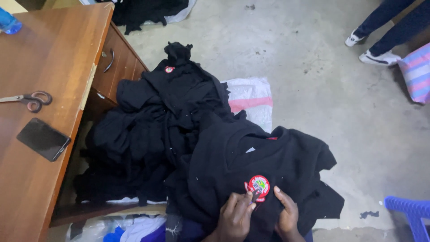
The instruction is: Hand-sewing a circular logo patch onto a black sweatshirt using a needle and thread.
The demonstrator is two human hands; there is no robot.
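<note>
Both hands sit at the bottom edge of the view on a black sweater (pixel 251 166) draped over the person's lap. Left hand (pixel 235 217) pinches a small dark tool against the round red badge (pixel 258 186) sewn to the sweater; what the tool is cannot be told. Right hand (pixel 286 215) lies flat beside the badge, fingers pressing the fabric down. Beyond, a heap of black garments (pixel 156 121) rests on the concrete floor (pixel 322 67) against the wooden desk (pixel 49 62). Scissors (pixel 29 99) and a dark phone (pixel 43 139) lie on the desk. Another person's shoes (pixel 371 51) stand far right.
</note>
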